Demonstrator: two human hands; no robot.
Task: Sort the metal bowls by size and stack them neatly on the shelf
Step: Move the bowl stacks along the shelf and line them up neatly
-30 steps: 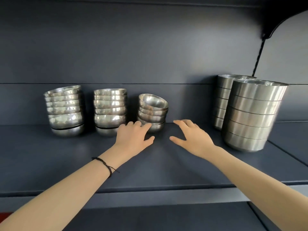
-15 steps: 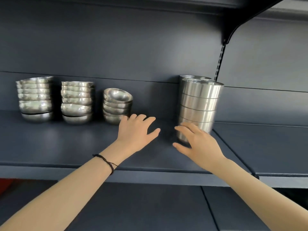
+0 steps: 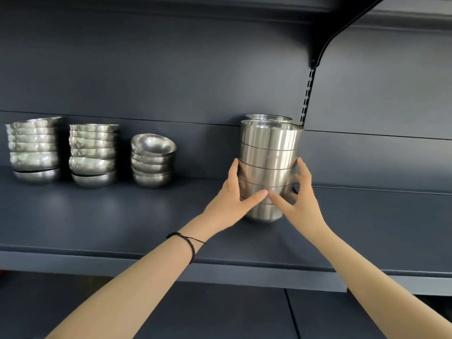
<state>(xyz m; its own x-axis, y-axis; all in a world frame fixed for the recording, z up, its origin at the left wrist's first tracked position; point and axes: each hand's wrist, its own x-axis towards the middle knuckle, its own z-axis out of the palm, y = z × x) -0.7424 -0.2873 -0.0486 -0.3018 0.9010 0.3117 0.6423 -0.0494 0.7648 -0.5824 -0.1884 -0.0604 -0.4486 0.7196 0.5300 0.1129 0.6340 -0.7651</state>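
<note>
A tall stack of large metal bowls (image 3: 270, 152) stands on the dark shelf (image 3: 122, 216) right of centre. My left hand (image 3: 231, 201) wraps its left side and my right hand (image 3: 297, 199) wraps its right side, with the thumbs meeting in front low on the stack. A second tall stack (image 3: 267, 117) is mostly hidden behind it. Three lower stacks of smaller rounded bowls stand at the back left: a far-left stack (image 3: 34, 149), a second stack (image 3: 93, 154) and a shorter stack (image 3: 152, 160) whose top bowl is tilted.
A black shelf bracket and slotted upright (image 3: 308, 94) rise just behind and right of the tall stacks. The upper shelf edge runs along the top. A lower shelf (image 3: 220, 314) lies below the front lip.
Both hands moved right from open above the shelf and closed around the front tall stack. The view shifted right, so the small stacks now sit further left.
</note>
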